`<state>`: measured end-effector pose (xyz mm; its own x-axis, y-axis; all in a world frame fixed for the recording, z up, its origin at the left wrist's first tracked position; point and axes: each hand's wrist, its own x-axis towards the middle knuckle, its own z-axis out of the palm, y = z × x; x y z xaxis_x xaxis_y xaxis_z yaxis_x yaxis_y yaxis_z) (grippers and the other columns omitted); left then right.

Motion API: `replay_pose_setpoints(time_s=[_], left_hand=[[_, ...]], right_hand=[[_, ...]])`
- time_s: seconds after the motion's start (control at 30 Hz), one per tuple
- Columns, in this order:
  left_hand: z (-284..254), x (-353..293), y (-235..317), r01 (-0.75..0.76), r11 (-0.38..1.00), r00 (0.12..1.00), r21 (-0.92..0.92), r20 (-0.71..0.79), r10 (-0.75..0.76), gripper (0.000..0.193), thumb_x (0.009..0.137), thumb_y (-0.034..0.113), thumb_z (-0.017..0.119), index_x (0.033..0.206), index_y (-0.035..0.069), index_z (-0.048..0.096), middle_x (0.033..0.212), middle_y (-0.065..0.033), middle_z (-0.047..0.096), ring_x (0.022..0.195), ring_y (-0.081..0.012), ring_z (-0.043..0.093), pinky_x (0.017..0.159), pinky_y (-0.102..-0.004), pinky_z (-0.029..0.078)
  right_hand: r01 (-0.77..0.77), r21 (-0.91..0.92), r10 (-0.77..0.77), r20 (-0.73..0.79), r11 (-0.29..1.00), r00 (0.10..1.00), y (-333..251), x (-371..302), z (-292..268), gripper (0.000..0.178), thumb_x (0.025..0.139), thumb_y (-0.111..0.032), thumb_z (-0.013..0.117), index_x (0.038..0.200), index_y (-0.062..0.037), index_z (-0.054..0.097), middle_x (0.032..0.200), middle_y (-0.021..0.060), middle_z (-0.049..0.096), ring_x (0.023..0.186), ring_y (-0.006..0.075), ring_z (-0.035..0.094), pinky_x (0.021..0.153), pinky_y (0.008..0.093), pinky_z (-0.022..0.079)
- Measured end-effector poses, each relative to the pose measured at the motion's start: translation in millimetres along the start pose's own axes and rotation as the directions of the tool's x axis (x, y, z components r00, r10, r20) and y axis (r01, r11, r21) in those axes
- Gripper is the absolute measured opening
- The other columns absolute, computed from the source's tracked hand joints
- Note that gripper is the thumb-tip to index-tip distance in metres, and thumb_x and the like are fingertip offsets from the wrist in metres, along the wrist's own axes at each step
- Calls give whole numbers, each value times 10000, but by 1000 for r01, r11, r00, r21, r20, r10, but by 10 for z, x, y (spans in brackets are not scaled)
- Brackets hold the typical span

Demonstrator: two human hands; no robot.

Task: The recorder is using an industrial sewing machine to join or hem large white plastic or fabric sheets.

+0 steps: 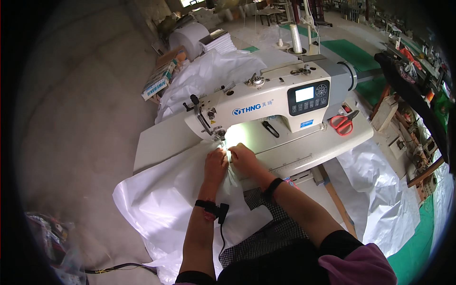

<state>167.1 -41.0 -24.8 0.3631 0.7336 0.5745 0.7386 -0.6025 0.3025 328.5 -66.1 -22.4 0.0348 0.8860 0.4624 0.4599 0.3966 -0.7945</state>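
Note:
A white sewing machine [266, 95] stands before me, its lamp lighting the needle area. Under its needle end lies a large white plastic-like sheet [166, 190], which drapes off the bed toward my lap. Just in front of the presser foot [222, 137], my left hand [216, 164] presses on the sheet with its fingers bent together. My right hand [244, 159] is close beside it, thumb and fingers pinched on the sheet's edge near the needle. The fingertips are small here and partly lost in the glare.
Red-handled scissors [342, 124] lie on the machine table at the right, and black thread snips [270, 129] under the machine's arm. A thread cone [295, 40] stands behind. More white sheeting [375, 190] hangs at the right. A cable [123, 266] runs across the floor at lower left.

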Motion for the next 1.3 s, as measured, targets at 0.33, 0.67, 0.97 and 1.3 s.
replay_pose_setpoints(time_s=[0.33, 0.67, 0.97, 1.3], left_hand=[[-12, -10, 21, -3, 1000, 1000, 6, 7, 3, 184, 857, 119, 608, 1025, 56, 653, 1095, -152, 660, 1009, -341, 610, 913, -426, 474], [-26, 501, -709, 223, 974, 975, -40, -2, -223, 282, 848, 109, 567, 1121, 80, 635, 1055, -189, 652, 970, -379, 628, 817, -456, 523], [-32, 560, -517, 196, 955, 958, 224, 163, -235, 172, 847, 226, 599, 943, 102, 668, 863, -143, 688, 830, -351, 664, 704, -479, 522], [83, 448, -600, 500, 866, 852, -33, 199, -484, 194, 793, 257, 605, 861, 88, 670, 865, -161, 678, 848, -381, 646, 749, -487, 504]], right_hand=[[60, -94, -54, 72, 994, 996, -416, -885, -559, 210, 846, -100, 553, 1019, -55, 663, 938, 142, 617, 885, 330, 623, 755, 437, 514], [-20, -917, 169, 52, 398, 984, 392, 363, -877, 330, 806, -115, 606, 1116, -3, 613, 1140, 126, 595, 1093, 281, 559, 863, 398, 493], [-163, -866, 454, 81, 473, 887, 460, 705, -850, 324, 853, -173, 620, 1122, 8, 626, 1143, 144, 625, 1050, 292, 630, 838, 408, 529], [171, -605, 58, 340, 778, 939, -369, 130, -105, 187, 895, -155, 551, 955, 22, 529, 845, 193, 654, 740, 360, 669, 674, 450, 539]])
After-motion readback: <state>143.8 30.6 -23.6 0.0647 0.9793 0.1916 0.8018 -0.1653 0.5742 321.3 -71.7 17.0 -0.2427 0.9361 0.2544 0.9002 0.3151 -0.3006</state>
